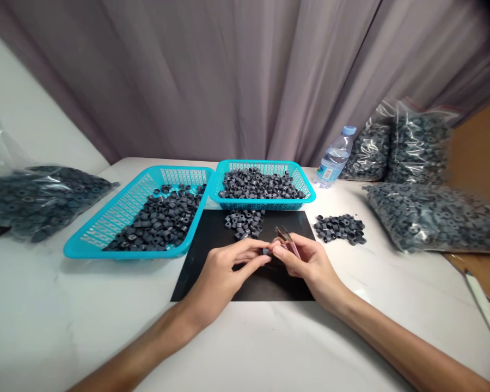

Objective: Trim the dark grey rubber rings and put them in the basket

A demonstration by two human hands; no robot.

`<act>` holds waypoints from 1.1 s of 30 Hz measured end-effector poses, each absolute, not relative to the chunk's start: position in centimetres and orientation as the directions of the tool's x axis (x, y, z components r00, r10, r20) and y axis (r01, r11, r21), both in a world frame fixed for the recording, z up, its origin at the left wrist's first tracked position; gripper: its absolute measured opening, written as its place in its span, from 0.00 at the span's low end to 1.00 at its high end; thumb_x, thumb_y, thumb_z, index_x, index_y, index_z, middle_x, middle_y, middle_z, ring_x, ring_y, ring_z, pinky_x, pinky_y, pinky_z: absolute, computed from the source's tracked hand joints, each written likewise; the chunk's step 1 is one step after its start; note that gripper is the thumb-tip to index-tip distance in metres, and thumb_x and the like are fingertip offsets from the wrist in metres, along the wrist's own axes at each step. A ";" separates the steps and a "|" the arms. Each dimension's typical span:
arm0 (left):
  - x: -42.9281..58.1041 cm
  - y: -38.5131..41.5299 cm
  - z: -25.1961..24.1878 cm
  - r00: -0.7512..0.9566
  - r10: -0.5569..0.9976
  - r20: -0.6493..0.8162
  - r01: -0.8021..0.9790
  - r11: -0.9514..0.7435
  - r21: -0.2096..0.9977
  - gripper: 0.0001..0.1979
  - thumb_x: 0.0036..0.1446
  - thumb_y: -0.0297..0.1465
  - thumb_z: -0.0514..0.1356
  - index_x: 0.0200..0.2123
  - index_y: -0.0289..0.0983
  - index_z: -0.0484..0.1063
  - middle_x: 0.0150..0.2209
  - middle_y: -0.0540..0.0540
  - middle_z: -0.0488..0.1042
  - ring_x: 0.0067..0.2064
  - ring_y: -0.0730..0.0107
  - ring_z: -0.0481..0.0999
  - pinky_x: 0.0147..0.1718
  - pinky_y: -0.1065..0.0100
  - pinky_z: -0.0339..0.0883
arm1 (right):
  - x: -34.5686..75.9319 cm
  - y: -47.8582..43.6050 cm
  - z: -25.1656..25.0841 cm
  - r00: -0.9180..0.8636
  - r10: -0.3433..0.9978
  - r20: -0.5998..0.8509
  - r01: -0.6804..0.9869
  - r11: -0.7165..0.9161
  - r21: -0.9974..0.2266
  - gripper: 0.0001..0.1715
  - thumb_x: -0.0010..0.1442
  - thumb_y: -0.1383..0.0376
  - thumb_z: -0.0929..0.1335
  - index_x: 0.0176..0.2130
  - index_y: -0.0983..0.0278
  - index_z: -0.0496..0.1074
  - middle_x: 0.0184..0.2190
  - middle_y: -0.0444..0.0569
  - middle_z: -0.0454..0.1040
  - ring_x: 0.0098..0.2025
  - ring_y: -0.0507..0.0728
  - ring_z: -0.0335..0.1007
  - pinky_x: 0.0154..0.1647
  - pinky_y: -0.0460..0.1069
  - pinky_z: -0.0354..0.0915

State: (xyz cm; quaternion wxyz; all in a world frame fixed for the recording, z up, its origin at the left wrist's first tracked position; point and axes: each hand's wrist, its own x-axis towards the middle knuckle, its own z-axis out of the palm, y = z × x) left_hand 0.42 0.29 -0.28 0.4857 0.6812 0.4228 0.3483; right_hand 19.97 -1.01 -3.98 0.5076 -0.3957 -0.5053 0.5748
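My left hand (224,269) pinches a small dark grey plastic ring (265,251) between thumb and fingertips, over a black mat (253,286). Held in my right hand (306,258) is a small pink-handled metal tool (286,237) with two prongs pointing up and away, like snips or tweezers; which of them I cannot tell. The right fingertips meet the left ones at the ring, which they partly hide. Just beyond the hands lies a loose pile of similar grey rings (244,223) on the mat.
Two blue baskets, one at left (75,249) and one at back (310,195), hold many grey parts. Another pile of parts (340,228) lies at right. A water bottle (335,158) stands behind it. Bagged parts flank the table at left (44,196) and right (436,218).
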 end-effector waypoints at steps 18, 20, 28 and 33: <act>0.1 0.2 0.3 0.691 0.710 -0.135 -0.286 0.439 0.852 0.15 0.60 0.39 0.68 0.46 0.37 0.78 0.40 0.40 0.86 0.39 0.64 0.87 0.35 0.72 0.75 | 20.4 0.1 -4.8 0.005 0.998 0.067 -0.038 0.068 -0.997 0.22 0.65 0.47 0.69 0.37 0.64 0.75 0.24 0.40 0.58 0.25 0.50 0.51 0.23 0.46 0.50; 0.0 0.2 0.2 0.709 0.697 -0.111 -0.287 0.428 0.857 0.15 0.60 0.40 0.68 0.46 0.38 0.79 0.39 0.42 0.86 0.38 0.64 0.87 0.34 0.73 0.74 | 20.4 0.3 -5.0 -0.030 0.992 0.126 0.134 0.129 -0.983 0.20 0.68 0.49 0.67 0.39 0.63 0.76 0.28 0.43 0.64 0.29 0.53 0.59 0.29 0.48 0.58; -0.2 0.3 0.0 0.718 0.689 -0.101 -0.285 0.423 0.860 0.16 0.58 0.42 0.68 0.45 0.39 0.80 0.37 0.43 0.86 0.35 0.67 0.86 0.30 0.75 0.71 | 20.3 0.3 -5.5 -0.222 0.912 0.344 0.439 0.409 -0.800 0.16 0.74 0.61 0.58 0.51 0.60 0.72 0.46 0.53 0.67 0.49 0.60 0.68 0.53 0.55 0.67; -0.2 0.2 0.3 0.709 0.697 -0.108 -0.298 0.435 0.850 0.18 0.56 0.44 0.69 0.44 0.38 0.80 0.35 0.44 0.86 0.33 0.67 0.85 0.28 0.75 0.69 | 21.2 1.3 -7.3 -0.115 0.902 0.415 0.599 0.397 -0.696 0.19 0.73 0.63 0.58 0.59 0.62 0.67 0.47 0.56 0.65 0.47 0.62 0.67 0.52 0.59 0.69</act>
